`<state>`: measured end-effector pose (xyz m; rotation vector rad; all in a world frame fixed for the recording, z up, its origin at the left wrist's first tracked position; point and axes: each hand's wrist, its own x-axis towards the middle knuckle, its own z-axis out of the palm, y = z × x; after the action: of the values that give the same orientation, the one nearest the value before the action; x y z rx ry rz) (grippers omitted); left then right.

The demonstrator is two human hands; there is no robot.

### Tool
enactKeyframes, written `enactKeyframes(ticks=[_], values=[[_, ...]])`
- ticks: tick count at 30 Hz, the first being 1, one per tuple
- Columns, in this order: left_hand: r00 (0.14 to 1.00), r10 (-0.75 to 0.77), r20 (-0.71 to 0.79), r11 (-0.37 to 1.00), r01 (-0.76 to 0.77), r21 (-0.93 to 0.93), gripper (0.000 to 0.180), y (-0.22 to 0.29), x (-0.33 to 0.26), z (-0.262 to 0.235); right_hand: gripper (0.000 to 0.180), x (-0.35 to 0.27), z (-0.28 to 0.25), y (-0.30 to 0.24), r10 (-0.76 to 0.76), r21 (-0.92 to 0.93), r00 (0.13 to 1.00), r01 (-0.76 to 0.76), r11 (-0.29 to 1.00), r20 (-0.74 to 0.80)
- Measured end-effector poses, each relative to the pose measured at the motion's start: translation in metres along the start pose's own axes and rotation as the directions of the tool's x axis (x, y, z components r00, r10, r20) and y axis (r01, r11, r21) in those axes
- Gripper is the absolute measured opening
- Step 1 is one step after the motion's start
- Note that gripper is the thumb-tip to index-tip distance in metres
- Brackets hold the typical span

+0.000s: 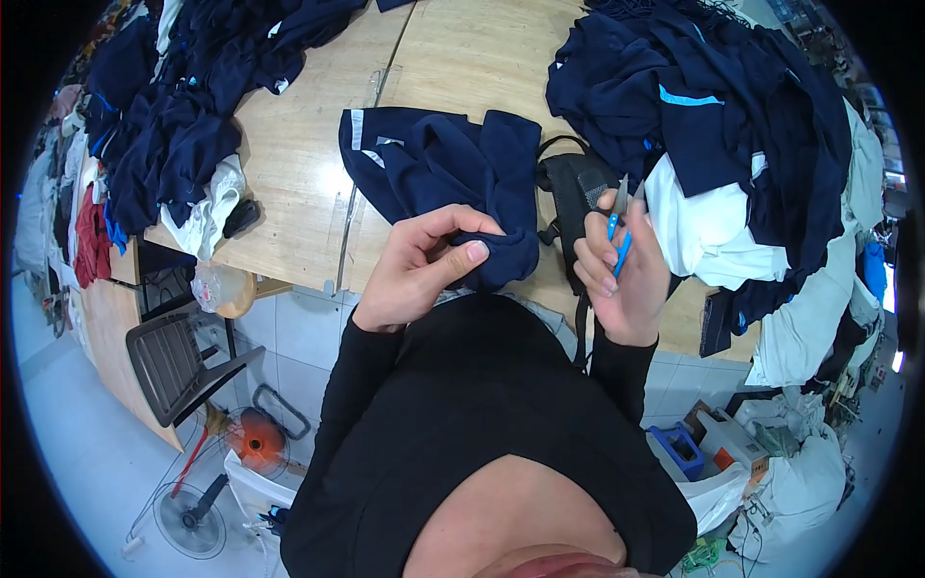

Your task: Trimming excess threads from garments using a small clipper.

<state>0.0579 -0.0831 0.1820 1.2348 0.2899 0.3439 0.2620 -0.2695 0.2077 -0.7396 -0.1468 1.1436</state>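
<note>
A navy blue garment (434, 144) with pale stripes lies on the wooden table in front of me. My left hand (424, 260) pinches its near edge between thumb and fingers, and the cloth is folded over there. To the right, my right hand (626, 275) is raised and curled around small blue-handled thread snips (620, 231). Their metal blades point away from me and stand a little apart, clear of the garment. A black bag (573, 193) with a strap lies between the garment and my right hand.
On the right of the table (462, 58) rises a big heap of navy garments (713, 116), with white cloth (699, 231) at its near side. Another navy pile (183, 125) lies at the far left. Below stand a dark chair (169, 361) and fans (255, 438).
</note>
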Motion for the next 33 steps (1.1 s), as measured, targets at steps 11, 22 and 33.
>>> enactKeyframes(ticks=[11,22,33], values=[[1.000,-0.011,-0.017,0.999,0.010,-0.038,0.019,0.002,-0.001,-0.005,0.018,-0.011,0.010,0.025,-0.206,-0.835,0.968,0.230,0.500,0.144],[1.000,0.003,0.008,1.000,-0.003,-0.013,0.018,0.003,-0.003,-0.004,0.022,-0.007,0.013,0.031,-0.245,-0.827,0.931,0.355,0.436,0.271],[1.000,0.007,0.024,1.000,-0.007,-0.002,0.018,0.005,-0.001,-0.003,0.019,-0.005,0.016,0.028,-0.220,-0.835,0.940,0.335,0.436,0.262]])
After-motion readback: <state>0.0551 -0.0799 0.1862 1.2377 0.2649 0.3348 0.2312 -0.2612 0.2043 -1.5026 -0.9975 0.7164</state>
